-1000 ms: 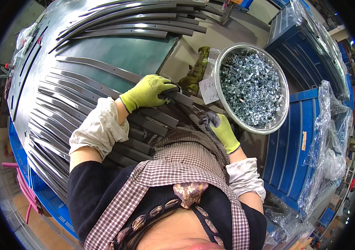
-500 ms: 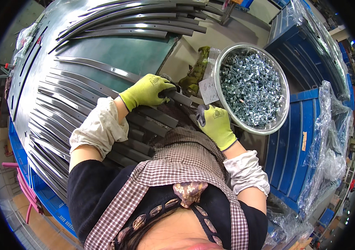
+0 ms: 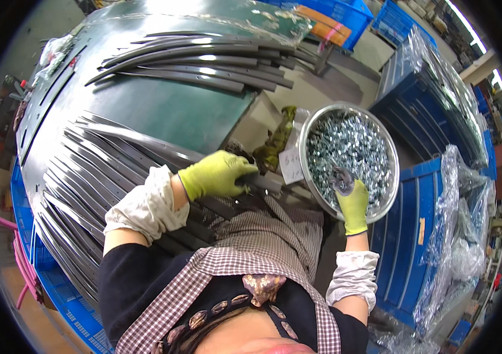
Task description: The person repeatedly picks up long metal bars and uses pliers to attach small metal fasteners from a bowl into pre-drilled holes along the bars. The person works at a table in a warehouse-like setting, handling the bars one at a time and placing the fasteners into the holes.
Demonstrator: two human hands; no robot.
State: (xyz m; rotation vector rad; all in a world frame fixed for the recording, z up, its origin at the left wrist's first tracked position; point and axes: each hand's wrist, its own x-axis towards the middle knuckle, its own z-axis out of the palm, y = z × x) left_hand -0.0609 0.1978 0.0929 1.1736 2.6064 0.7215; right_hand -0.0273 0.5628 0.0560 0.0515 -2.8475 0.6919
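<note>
My left hand (image 3: 218, 174), in a yellow-green glove with dark fingertips, is closed round the end of a dark metal strip (image 3: 271, 182) beside the table's near edge. To the right, my right hand (image 3: 353, 205), gloved alike, reaches into a round metal bowl (image 3: 395, 168). Small shiny metal clips (image 3: 345, 138) fill this bowl. The dark fingertips of that hand are drawn together among the clips; whatever lies between them is too small to make out. Many similar dark strips (image 3: 80, 194) lie side by side on the table, under and left of my left arm.
A second stack of curved strips (image 3: 204, 59) lies farther back on the green tabletop (image 3: 204, 112). Blue crates (image 3: 407, 248) with clear plastic wrap (image 3: 448, 236) stand at the right. A paper tag (image 3: 290, 165) hangs by the bowl, next to a greenish patterned cloth (image 3: 276, 138).
My right hand has left the strip's end and moved right, into the bowl of clips. My left hand keeps its hold on the strip, slightly lower in view. The whole view has shifted.
</note>
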